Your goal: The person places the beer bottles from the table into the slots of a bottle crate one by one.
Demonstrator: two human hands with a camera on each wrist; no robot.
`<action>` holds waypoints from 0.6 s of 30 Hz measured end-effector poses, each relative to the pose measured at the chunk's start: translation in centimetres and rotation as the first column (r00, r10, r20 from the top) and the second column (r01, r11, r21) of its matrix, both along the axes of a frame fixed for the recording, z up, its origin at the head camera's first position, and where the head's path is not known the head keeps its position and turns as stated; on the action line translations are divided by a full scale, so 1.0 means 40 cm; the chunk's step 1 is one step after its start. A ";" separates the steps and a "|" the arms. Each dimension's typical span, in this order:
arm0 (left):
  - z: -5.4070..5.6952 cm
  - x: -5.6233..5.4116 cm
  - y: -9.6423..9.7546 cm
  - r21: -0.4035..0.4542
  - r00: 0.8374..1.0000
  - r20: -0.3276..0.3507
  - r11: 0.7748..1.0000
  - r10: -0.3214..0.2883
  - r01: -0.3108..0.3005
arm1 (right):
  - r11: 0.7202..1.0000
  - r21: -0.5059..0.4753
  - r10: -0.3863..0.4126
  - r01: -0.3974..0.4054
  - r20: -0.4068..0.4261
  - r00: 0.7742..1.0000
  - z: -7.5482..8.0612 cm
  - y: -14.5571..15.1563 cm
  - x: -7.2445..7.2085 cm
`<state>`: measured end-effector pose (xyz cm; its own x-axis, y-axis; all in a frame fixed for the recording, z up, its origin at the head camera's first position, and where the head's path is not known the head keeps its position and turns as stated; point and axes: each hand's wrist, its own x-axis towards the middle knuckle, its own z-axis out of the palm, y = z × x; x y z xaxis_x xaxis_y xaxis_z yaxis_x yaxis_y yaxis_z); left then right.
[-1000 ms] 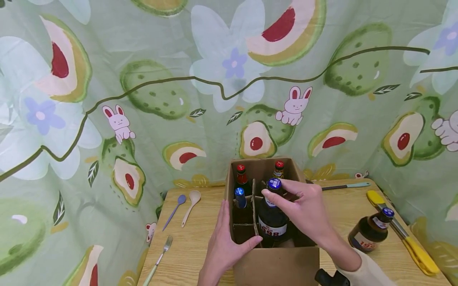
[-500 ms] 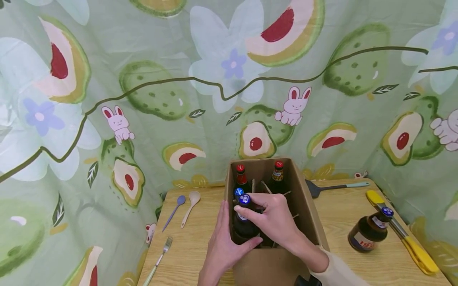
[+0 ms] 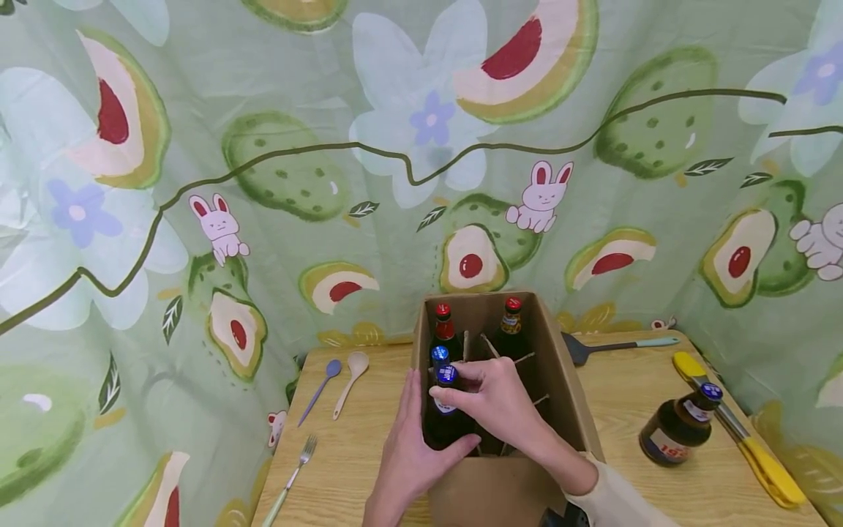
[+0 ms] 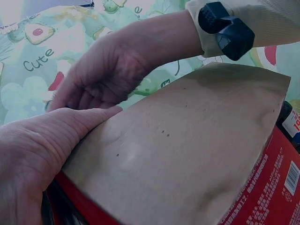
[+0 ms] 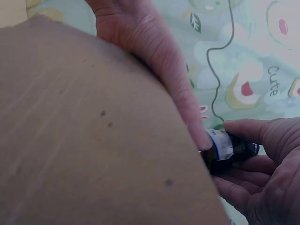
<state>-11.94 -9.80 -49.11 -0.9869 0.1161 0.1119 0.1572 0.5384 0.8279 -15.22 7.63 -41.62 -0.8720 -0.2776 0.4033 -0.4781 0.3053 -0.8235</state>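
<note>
A dark beer bottle (image 3: 445, 424) with a blue cap stands in the near left compartment of a cardboard box (image 3: 503, 487). My right hand (image 3: 495, 397) pinches its neck just below the cap. In the right wrist view the bottle's neck label (image 5: 222, 145) shows between the hands. My left hand (image 3: 416, 457) holds the box's near left corner, fingers along the outer left wall and thumb over the near edge beside the bottle. Behind stand another blue-capped bottle (image 3: 440, 356) and a red-capped bottle (image 3: 444, 322); a second red-capped bottle (image 3: 511, 322) is at the back right.
Cardboard dividers (image 3: 527, 358) split the box. On the right of the wooden table (image 3: 358, 454) stand a brown beer bottle (image 3: 675, 432), yellow tongs (image 3: 757, 446) and a dark spatula (image 3: 612, 346). To the left lie a blue spoon (image 3: 323, 388), a beige spoon (image 3: 352, 380) and a fork (image 3: 293, 476).
My right hand has carried the blue-capped bottle from the box's right side leftward, then lower into the near left compartment. My left hand has stayed at the box's corner.
</note>
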 end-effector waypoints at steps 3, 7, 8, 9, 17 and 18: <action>-0.004 0.007 -0.016 0.027 0.999 0.016 0.999 -0.033 0.032 | 1.000 0.023 0.017 -0.018 0.070 0.997 -0.012 0.002 -0.005; -0.008 0.014 -0.040 0.060 0.996 0.031 0.995 -0.084 0.082 | 0.996 0.087 0.005 -0.014 0.111 0.994 -0.024 0.005 -0.009; -0.010 0.016 -0.043 0.062 0.995 0.030 0.994 -0.094 0.092 | 0.993 0.116 -0.012 0.000 0.105 0.994 -0.027 0.005 -0.009; -0.010 0.017 -0.045 0.068 0.994 0.028 0.992 -0.105 0.103 | 0.990 0.141 -0.026 0.012 0.102 0.994 -0.030 0.005 -0.009; -0.014 0.027 -0.035 0.075 0.995 0.013 0.993 -0.098 0.096 | 0.950 0.311 -0.007 -0.017 0.074 0.997 -0.069 -0.019 -0.001; -0.013 0.027 -0.033 0.072 0.996 0.014 0.994 -0.086 0.084 | 0.945 0.327 0.004 -0.027 0.069 0.998 -0.072 -0.022 0.000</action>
<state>-10.88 -11.10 -49.63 -0.9756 0.1918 0.1066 0.1857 0.4629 0.8667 -15.22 6.75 -44.51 -0.8884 -0.3979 0.2289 -0.4321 0.5564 -0.7097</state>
